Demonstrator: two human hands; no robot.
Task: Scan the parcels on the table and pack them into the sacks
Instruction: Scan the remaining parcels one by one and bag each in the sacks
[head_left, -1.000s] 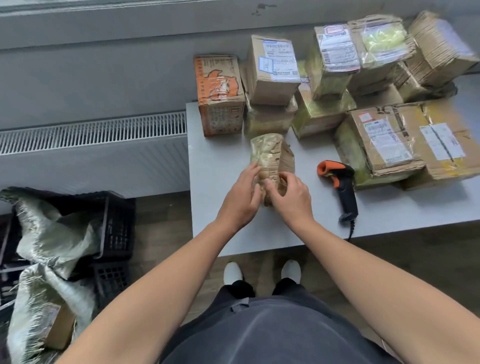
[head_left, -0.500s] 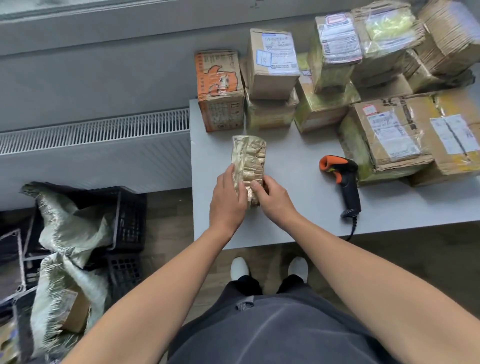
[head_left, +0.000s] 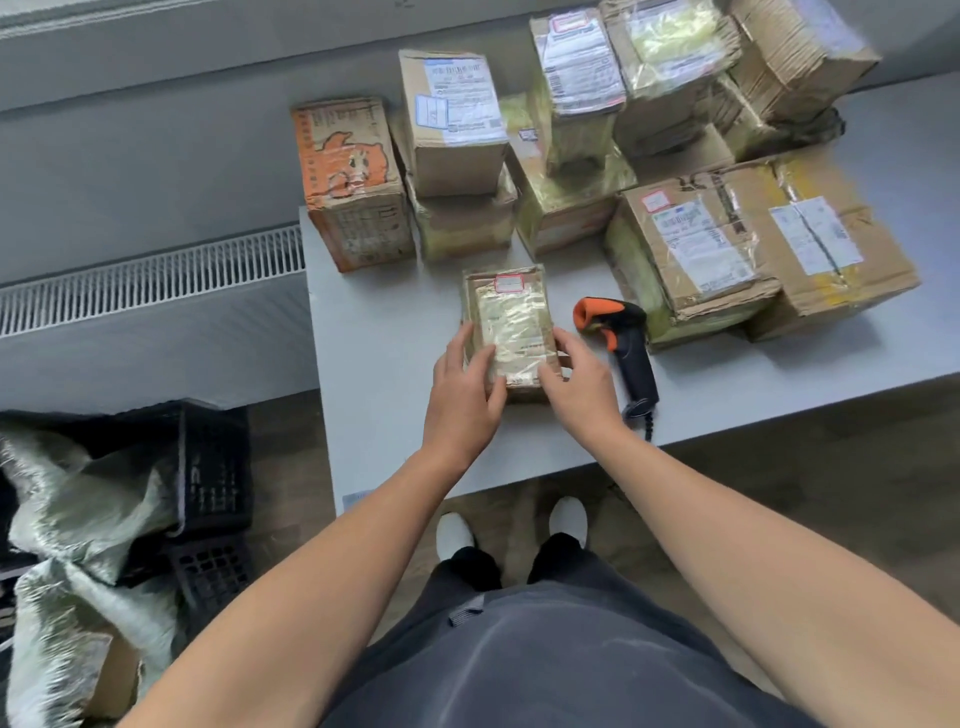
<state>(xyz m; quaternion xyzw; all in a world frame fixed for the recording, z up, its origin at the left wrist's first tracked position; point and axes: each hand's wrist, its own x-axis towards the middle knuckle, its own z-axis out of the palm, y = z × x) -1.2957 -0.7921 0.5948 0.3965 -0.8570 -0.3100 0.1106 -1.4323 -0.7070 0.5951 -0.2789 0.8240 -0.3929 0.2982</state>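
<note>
A small tape-wrapped parcel (head_left: 506, 317) lies flat on the grey table (head_left: 384, 322), its label side up with a red-framed sticker at its far end. My left hand (head_left: 462, 395) holds its near left edge and my right hand (head_left: 576, 384) holds its near right edge. A black and orange barcode scanner (head_left: 623, 343) lies on the table just right of the parcel, its cable running off the front edge. Several more cardboard parcels (head_left: 701, 249) are stacked along the back and right of the table. A pale woven sack (head_left: 78, 525) sits on the floor at the left.
An orange printed box (head_left: 353, 182) stands at the table's back left corner. Black plastic crates (head_left: 213, 467) sit on the floor beside the sack. A radiator (head_left: 150, 275) runs along the wall to the left. My feet (head_left: 511, 525) are under the table's front edge.
The small parcel has been turned from standing on edge to lying flat with its label up, and both hands have shifted to its near edges.
</note>
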